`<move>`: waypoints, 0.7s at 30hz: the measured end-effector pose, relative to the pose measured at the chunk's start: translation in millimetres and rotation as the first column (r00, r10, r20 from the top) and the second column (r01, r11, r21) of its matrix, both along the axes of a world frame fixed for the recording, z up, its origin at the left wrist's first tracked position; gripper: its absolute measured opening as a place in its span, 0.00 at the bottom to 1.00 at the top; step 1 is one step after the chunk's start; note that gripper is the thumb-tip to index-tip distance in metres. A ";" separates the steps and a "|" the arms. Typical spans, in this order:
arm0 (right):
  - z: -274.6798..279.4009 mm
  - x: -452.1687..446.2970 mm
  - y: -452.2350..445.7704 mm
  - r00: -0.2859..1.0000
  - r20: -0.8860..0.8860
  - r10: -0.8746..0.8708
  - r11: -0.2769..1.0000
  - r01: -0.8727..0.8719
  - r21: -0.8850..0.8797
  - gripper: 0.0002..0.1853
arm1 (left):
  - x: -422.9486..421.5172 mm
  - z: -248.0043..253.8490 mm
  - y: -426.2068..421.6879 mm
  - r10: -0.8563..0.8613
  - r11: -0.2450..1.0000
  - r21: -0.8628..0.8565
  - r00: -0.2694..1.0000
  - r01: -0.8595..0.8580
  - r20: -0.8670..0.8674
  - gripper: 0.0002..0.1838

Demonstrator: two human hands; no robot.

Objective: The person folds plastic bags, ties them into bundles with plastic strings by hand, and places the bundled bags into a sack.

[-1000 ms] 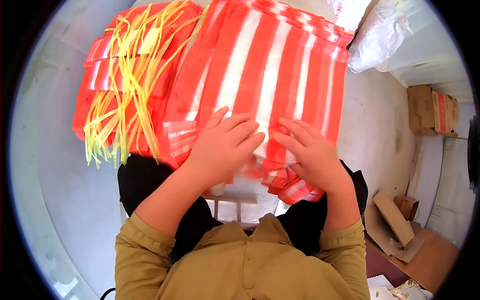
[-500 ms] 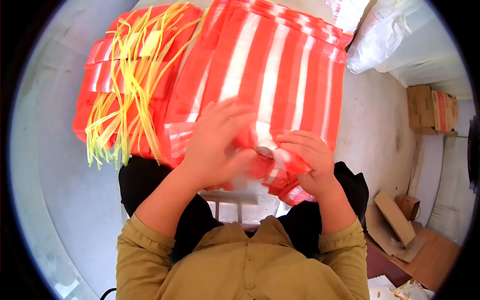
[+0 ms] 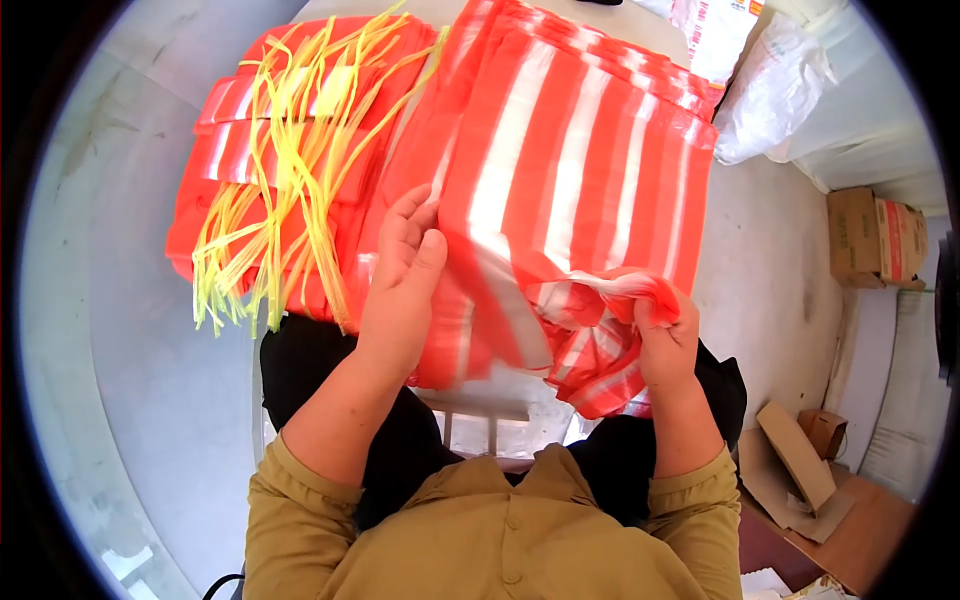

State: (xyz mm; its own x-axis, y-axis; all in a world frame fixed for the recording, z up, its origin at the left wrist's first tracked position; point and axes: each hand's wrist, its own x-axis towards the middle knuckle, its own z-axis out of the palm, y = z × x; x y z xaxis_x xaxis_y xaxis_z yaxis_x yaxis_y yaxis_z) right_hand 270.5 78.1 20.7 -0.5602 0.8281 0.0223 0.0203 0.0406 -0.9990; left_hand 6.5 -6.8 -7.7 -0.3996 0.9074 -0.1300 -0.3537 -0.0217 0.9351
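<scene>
A stack of red-and-white striped plastic bags [image 3: 565,150] lies in front of me, its near end crumpled and folded over. My right hand [image 3: 668,340] is closed on the gathered edge of a striped plastic bag [image 3: 600,335] at the near right corner. Bunched film hangs down beside its fingers. At the left edge of the stack is my left hand [image 3: 402,275], fingers stretched out and thumb apart, with nothing visibly gripped. A loose, blurred flap of striped film hangs between the two hands.
Yellow plastic strips [image 3: 290,160] lie over a folded red bundle [image 3: 205,215] on the left. White plastic sacks [image 3: 775,90] stand at the back right. A cardboard box [image 3: 860,240] and flattened cardboard [image 3: 795,465] are farther right.
My left hand has moved left, away from the crumpled near end, and its fingers have straightened. My right hand has shifted slightly right, still on the bag edge, which is spread wider now.
</scene>
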 end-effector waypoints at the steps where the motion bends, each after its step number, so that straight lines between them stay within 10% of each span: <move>1: -1.3 0.3 0.1 1.000 -0.003 -0.012 1.000 0.012 0.012 0.11 | -0.5 -0.5 0.0 -0.001 1.000 -0.005 0.999 0.001 -0.036 0.28; 12: -15.6 8.5 0.7 0.995 -0.005 -0.104 0.994 0.104 -0.033 0.19 | -6.4 4.9 -5.2 -0.098 0.990 -0.119 0.975 0.075 -0.202 0.30; 21: -2.0 -8.3 -0.9 0.997 -0.065 -0.050 0.998 0.051 0.019 0.12 | -5.0 19.0 -8.6 -0.179 0.980 -0.052 0.969 0.190 0.172 0.48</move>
